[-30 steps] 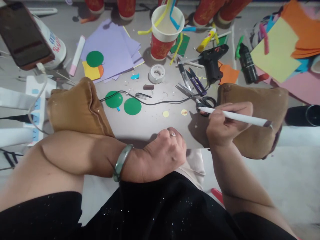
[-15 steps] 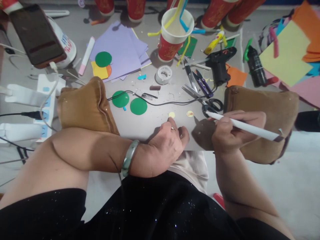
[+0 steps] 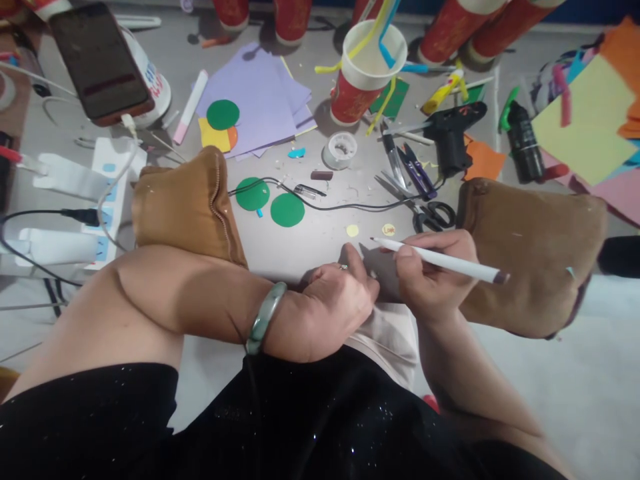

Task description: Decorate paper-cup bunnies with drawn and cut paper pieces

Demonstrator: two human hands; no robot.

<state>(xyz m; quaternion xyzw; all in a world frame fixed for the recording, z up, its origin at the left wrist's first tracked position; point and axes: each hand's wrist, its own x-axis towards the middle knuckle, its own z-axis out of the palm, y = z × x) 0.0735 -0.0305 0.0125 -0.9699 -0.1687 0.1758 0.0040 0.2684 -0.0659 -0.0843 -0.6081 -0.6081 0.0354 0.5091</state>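
My right hand grips a white marker with a brown tip and brown end. The tip hovers between a plain pale-yellow paper circle and another small yellow circle that bears brown lettering. At the table's near edge rests my left hand, index finger stretched toward the plain circle and just short of it. Its other fingers are bent, partly hidden, with nothing visible in them. A brown marker cap lies farther back, beyond two green paper circles.
Brown cushions flank the work area, another cushion being under my left forearm. Scissors, a glue gun and a tape roll lie ahead. A paper cup holds straws. A power strip sits left.
My right hand has brought the marker leftward, near the plain yellow circle. My left index finger has drawn back off that circle. The whole view has shifted slightly.
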